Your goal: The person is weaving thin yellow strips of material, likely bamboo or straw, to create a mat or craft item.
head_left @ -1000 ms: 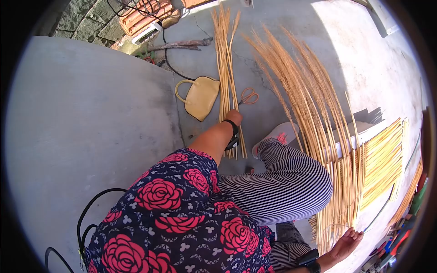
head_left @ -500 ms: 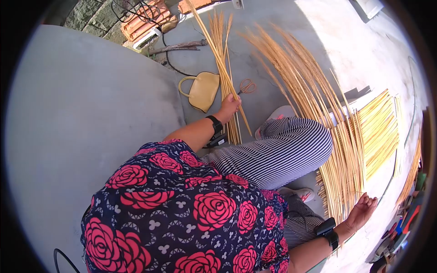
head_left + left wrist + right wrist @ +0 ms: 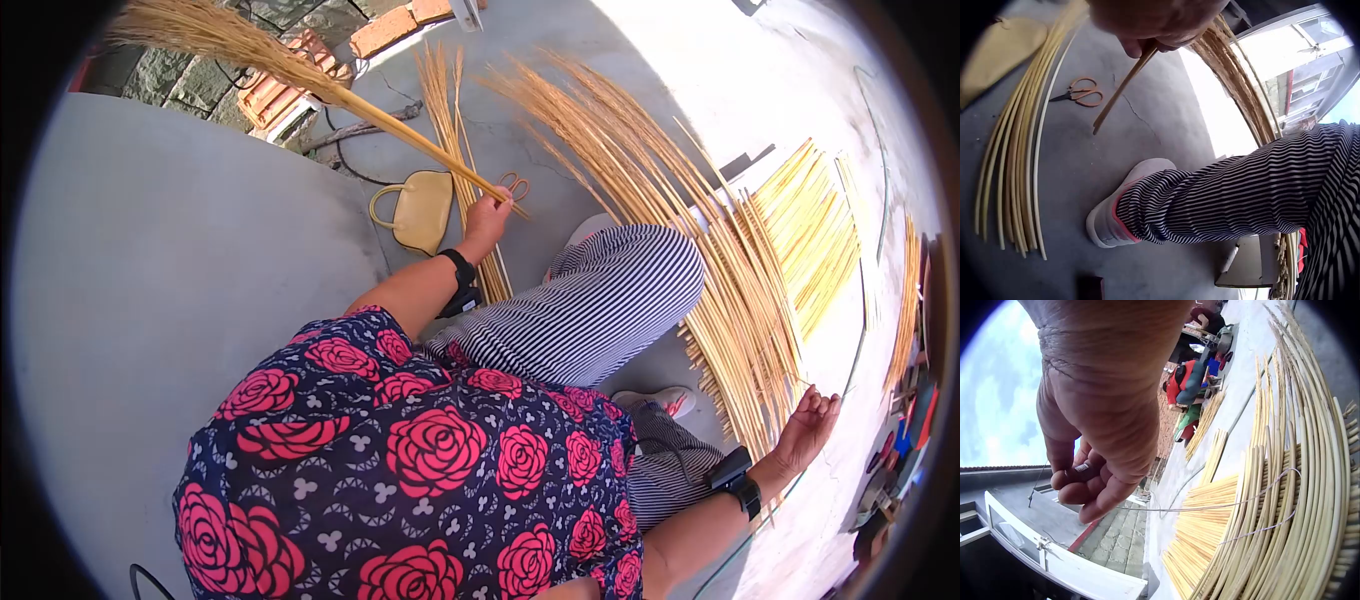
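My left hand [image 3: 487,222] grips a plumed reed stalk [image 3: 390,122] near its cut end, and the feathery head points to the far left. In the left wrist view, the stalk's lower end [image 3: 1116,99] sticks out below the fingers. Out at the right, my right hand [image 3: 808,430] pinches a thin string [image 3: 1191,508] between curled fingers. The right wrist view shows this string running taut to a row of reeds [image 3: 1291,550] and looping over several of them. Loose reeds [image 3: 1019,156] lie on the floor under the left hand, beside orange-handled scissors [image 3: 1087,94].
A yellow handbag [image 3: 422,212] lies left of the loose reeds. Bricks [image 3: 385,32] and a dry branch [image 3: 350,134] are at the back left. My striped trouser leg [image 3: 600,300] comes between the hands. A hose [image 3: 882,200] runs along the right; people sit beyond it.
My left hand has lifted the reed stalk from the loose reeds on the floor and swung it up, its plume now far left. My right hand has moved up and slightly right, still holding the string.
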`<state>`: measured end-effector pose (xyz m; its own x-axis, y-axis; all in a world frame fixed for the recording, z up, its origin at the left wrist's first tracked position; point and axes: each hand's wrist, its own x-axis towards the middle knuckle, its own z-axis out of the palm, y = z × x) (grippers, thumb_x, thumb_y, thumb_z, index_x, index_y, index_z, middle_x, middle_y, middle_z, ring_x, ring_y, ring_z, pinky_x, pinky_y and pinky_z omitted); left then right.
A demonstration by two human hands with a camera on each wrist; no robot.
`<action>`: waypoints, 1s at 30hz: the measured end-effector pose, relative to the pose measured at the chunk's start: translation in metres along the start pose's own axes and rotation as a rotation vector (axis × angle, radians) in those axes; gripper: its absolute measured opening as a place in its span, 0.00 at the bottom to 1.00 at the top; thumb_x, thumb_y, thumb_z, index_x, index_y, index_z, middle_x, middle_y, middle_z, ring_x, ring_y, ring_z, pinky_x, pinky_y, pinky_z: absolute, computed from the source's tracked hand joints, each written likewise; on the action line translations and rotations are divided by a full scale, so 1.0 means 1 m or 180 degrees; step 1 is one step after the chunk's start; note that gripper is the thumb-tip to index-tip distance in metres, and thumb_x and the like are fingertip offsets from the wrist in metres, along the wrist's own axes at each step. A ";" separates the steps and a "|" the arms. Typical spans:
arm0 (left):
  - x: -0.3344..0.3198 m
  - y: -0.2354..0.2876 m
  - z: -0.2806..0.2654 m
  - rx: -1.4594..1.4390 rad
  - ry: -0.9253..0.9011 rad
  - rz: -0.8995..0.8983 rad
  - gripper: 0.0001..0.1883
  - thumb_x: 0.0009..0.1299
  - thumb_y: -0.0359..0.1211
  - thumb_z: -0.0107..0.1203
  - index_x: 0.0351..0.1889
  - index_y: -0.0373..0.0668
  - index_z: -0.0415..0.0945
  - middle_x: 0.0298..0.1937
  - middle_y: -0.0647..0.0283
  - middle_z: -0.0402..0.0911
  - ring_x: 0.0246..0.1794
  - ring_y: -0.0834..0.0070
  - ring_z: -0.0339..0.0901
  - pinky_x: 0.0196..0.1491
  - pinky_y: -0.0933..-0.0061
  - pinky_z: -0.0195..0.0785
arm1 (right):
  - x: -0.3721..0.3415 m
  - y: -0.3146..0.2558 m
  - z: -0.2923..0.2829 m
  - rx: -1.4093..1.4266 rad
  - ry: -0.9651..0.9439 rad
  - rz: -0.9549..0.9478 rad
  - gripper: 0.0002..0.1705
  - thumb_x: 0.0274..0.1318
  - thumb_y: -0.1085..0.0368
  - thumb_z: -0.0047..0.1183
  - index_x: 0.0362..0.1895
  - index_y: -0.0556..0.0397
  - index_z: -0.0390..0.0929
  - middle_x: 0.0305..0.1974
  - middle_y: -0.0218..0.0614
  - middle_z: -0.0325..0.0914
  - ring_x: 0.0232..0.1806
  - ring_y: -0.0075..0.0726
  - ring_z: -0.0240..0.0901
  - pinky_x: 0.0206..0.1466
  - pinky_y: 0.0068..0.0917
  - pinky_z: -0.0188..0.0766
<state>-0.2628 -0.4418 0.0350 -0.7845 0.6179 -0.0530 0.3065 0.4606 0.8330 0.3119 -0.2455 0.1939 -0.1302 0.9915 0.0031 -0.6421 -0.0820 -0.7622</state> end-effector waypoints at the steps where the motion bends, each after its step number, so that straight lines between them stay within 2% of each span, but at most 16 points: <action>1: -0.001 -0.012 0.005 0.0334 -0.0062 -0.0016 0.06 0.65 0.32 0.54 0.38 0.43 0.75 0.25 0.67 0.76 0.26 0.82 0.71 0.31 0.78 0.65 | -0.002 -0.001 0.004 -0.0044 0.0050 -0.0024 0.11 0.61 0.68 0.48 0.43 0.63 0.68 0.27 0.31 0.65 0.32 0.28 0.63 0.59 0.33 0.66; 4: 0.002 -0.015 0.022 0.0085 0.0145 -0.0196 0.07 0.64 0.34 0.54 0.38 0.44 0.75 0.23 0.64 0.75 0.23 0.80 0.72 0.30 0.75 0.66 | -0.009 0.001 0.023 -0.0132 0.0276 -0.0145 0.10 0.59 0.68 0.50 0.43 0.61 0.69 0.26 0.30 0.66 0.32 0.28 0.65 0.57 0.34 0.68; 7: 0.012 -0.016 0.031 0.0848 0.0180 0.0228 0.07 0.64 0.34 0.54 0.38 0.44 0.75 0.24 0.64 0.76 0.24 0.80 0.72 0.29 0.75 0.66 | -0.009 0.003 0.030 -0.0235 0.0186 -0.0098 0.09 0.60 0.68 0.49 0.42 0.59 0.69 0.26 0.30 0.67 0.31 0.27 0.66 0.56 0.34 0.69; 8: 0.014 -0.016 0.029 0.0761 0.0139 0.0408 0.07 0.65 0.34 0.55 0.39 0.44 0.74 0.25 0.66 0.76 0.25 0.82 0.72 0.29 0.76 0.66 | -0.008 0.003 0.032 -0.0238 0.0260 -0.0078 0.09 0.60 0.67 0.49 0.41 0.59 0.69 0.25 0.29 0.67 0.31 0.26 0.66 0.56 0.34 0.69; 11: 0.022 -0.003 0.007 0.0236 -0.0150 0.0153 0.07 0.66 0.33 0.55 0.39 0.43 0.74 0.27 0.68 0.77 0.27 0.85 0.72 0.30 0.80 0.66 | -0.004 0.004 0.031 -0.0153 0.0408 -0.0018 0.08 0.60 0.67 0.49 0.40 0.59 0.70 0.25 0.29 0.69 0.30 0.27 0.68 0.55 0.33 0.70; 12: 0.024 0.009 -0.007 0.0095 -0.0280 0.0239 0.06 0.66 0.32 0.54 0.38 0.41 0.74 0.27 0.69 0.77 0.27 0.85 0.72 0.31 0.82 0.67 | -0.004 0.004 0.037 -0.0215 0.0528 -0.0003 0.08 0.60 0.67 0.49 0.40 0.59 0.70 0.25 0.29 0.69 0.30 0.27 0.69 0.53 0.31 0.72; 13: 0.024 0.028 -0.021 -0.0046 -0.0404 0.0323 0.06 0.67 0.32 0.54 0.38 0.40 0.74 0.28 0.69 0.77 0.27 0.86 0.72 0.31 0.83 0.67 | -0.004 0.004 0.041 -0.0212 0.0601 -0.0004 0.09 0.60 0.67 0.50 0.41 0.59 0.70 0.24 0.30 0.69 0.30 0.26 0.69 0.52 0.32 0.73; 15: 0.013 0.093 -0.052 -0.0122 -0.0461 0.0488 0.07 0.66 0.33 0.55 0.39 0.41 0.74 0.27 0.68 0.79 0.27 0.83 0.74 0.31 0.81 0.66 | -0.001 0.005 0.044 -0.0169 0.0712 0.0042 0.10 0.60 0.67 0.50 0.42 0.59 0.70 0.24 0.30 0.70 0.30 0.26 0.71 0.51 0.32 0.74; 17: 0.006 0.157 -0.074 -0.0433 -0.0564 0.0622 0.05 0.67 0.30 0.53 0.40 0.40 0.74 0.32 0.67 0.80 0.30 0.85 0.75 0.34 0.84 0.68 | -0.001 0.007 0.044 -0.0305 0.0893 0.0094 0.10 0.59 0.67 0.50 0.43 0.59 0.71 0.26 0.30 0.73 0.30 0.26 0.74 0.47 0.31 0.77; 19: -0.012 0.228 -0.085 -0.0955 -0.0801 0.0910 0.06 0.68 0.28 0.52 0.41 0.39 0.72 0.36 0.64 0.80 0.33 0.84 0.76 0.37 0.84 0.71 | 0.003 0.010 0.037 -0.0308 0.1222 0.0245 0.08 0.59 0.66 0.51 0.39 0.57 0.73 0.26 0.30 0.74 0.29 0.26 0.75 0.40 0.27 0.79; 21: -0.032 0.289 -0.085 -0.1395 -0.1064 0.1156 0.07 0.68 0.27 0.51 0.43 0.37 0.71 0.40 0.60 0.80 0.36 0.82 0.76 0.40 0.83 0.73 | 0.005 0.010 0.040 -0.0319 0.1276 0.0311 0.06 0.59 0.65 0.52 0.36 0.54 0.72 0.25 0.29 0.74 0.28 0.25 0.75 0.39 0.26 0.79; 24: -0.062 0.359 -0.052 -0.2015 -0.1555 0.1443 0.08 0.68 0.27 0.51 0.44 0.36 0.69 0.44 0.55 0.79 0.40 0.79 0.77 0.44 0.81 0.75 | 0.008 0.010 0.047 -0.0338 0.1124 0.0516 0.06 0.58 0.64 0.52 0.35 0.52 0.72 0.26 0.29 0.75 0.27 0.24 0.75 0.35 0.23 0.79; 27: -0.079 0.398 0.016 -0.2725 -0.2294 0.1503 0.07 0.69 0.26 0.50 0.43 0.35 0.69 0.44 0.53 0.78 0.43 0.75 0.77 0.46 0.80 0.75 | 0.007 0.010 0.056 -0.0464 0.1040 0.0738 0.06 0.58 0.64 0.53 0.34 0.50 0.72 0.27 0.29 0.76 0.26 0.23 0.75 0.31 0.20 0.78; 28: -0.083 0.407 0.043 -0.2884 -0.2420 0.1485 0.08 0.68 0.27 0.51 0.43 0.36 0.69 0.45 0.52 0.77 0.42 0.73 0.78 0.46 0.78 0.76 | 0.006 0.010 0.062 -0.0571 0.1173 0.0766 0.06 0.57 0.63 0.54 0.34 0.50 0.72 0.28 0.29 0.76 0.25 0.20 0.74 0.25 0.14 0.73; 30: -0.094 0.423 0.089 -0.3208 -0.2662 0.1323 0.08 0.68 0.27 0.51 0.43 0.37 0.68 0.45 0.51 0.77 0.41 0.72 0.78 0.46 0.76 0.76 | 0.004 0.009 0.063 -0.0694 0.1197 0.0757 0.07 0.56 0.63 0.55 0.34 0.49 0.71 0.28 0.29 0.76 0.23 0.17 0.72 0.22 0.11 0.69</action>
<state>-0.0115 -0.2482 0.3428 -0.0663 0.9570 0.2825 -0.3655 -0.2868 0.8855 0.2582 -0.2489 0.2277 0.0536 0.9190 -0.3907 -0.4494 -0.3271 -0.8313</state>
